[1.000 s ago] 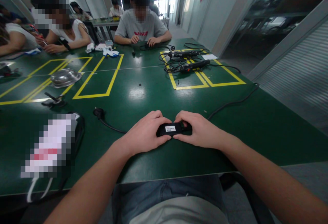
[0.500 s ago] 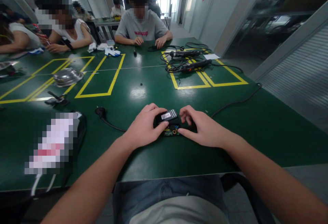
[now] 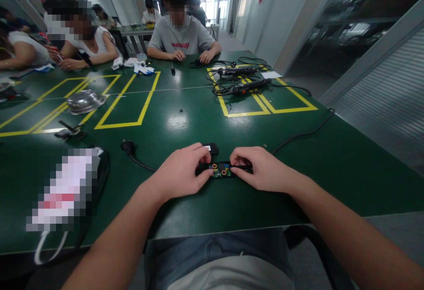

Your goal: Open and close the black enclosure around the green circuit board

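A small black device (image 3: 222,170) lies open on the green table (image 3: 185,117), showing a green circuit board with round coloured parts. My left hand (image 3: 181,171) curls over its left end with the fingers closed on it. My right hand (image 3: 258,169) pinches its right end. The black cover (image 3: 211,148) with a white label lies just behind the device, beside my left fingers.
A black plug and cord (image 3: 130,149) lie to the left, beside a pixelated pack (image 3: 64,188). A metal bowl (image 3: 84,101) and a dark tool (image 3: 69,131) sit further left. Cabled tools (image 3: 240,82) fill the far yellow box. Other people sit across the table.
The closed black device has been opened: its labelled cover was lifted off and now lies behind it, so the circuit board shows. Both hands have stayed at the device's ends.
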Demonstrator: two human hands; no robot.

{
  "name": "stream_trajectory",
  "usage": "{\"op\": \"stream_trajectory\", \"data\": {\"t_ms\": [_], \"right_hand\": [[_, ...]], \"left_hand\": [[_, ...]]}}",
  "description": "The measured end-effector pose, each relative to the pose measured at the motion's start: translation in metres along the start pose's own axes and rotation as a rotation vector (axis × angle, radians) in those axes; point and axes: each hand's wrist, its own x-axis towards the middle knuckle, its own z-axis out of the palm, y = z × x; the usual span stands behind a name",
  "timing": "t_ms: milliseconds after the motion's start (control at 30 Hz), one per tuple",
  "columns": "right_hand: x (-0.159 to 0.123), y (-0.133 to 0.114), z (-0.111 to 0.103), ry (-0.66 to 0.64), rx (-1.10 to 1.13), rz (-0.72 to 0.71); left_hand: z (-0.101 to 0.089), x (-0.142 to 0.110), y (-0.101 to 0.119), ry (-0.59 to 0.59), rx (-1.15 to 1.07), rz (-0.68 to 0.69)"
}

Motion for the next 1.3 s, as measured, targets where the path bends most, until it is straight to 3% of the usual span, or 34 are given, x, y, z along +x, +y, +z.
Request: {"op": "stream_trajectory", "data": {"t_ms": [167,467,733,833,933,1067,1200,1300], "right_hand": [[-0.001,-0.001,0.001,-0.002,0.055,0.034],[-0.004,0.002,-0.001,0.042,0.087,0.010],[-0.002,0.005,-0.002,0.015,-0.025,-0.015],[-0.001,0.006,-0.001,0.025,-0.088,-0.031],[0.000,0.005,0.000,0.018,-0.116,-0.008],[0.000,0.004,0.000,0.040,-0.154,0.056],[-0.002,0.006,-0.001,0.024,-0.142,0.093],[-0.004,0.008,-0.001,0.022,-0.116,0.087]], "left_hand": [[-0.001,-0.002,0.003,-0.112,-0.002,0.023],[-0.007,-0.004,0.003,-0.028,-0.159,0.055],[-0.006,-0.003,-0.003,-0.072,-0.115,0.023],[-0.005,-0.003,-0.005,-0.031,-0.045,0.069],[0.000,0.000,-0.007,0.084,-0.013,0.113],[0.008,0.007,-0.012,0.233,0.016,0.005],[0.011,0.013,-0.016,0.152,0.064,-0.106],[0.010,0.012,-0.014,0.148,0.035,-0.100]]}}
